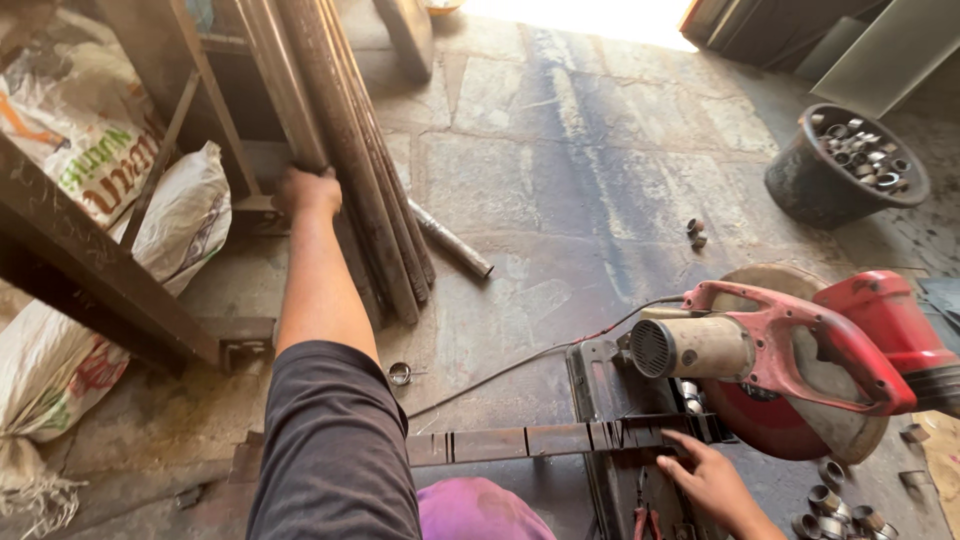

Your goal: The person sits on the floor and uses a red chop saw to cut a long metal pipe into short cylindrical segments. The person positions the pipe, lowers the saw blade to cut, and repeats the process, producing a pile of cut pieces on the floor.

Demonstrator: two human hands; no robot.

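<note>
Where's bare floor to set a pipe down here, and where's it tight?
Free: stone floor between the leaning pipes and the black tub of rings, apart from one short pipe. Crowded: around the red chop saw by the right hand; the left hand is wedged between pipes and sacks.

Long rusty brown steel pipes (345,150): a leaning bundle, lower ends on the floor — gripped at the bundle's left edge, most pipes lying right of the grip.
Flat rusty steel bar (520,440): lies level across the saw base — fingertips touch its right end.
</note>
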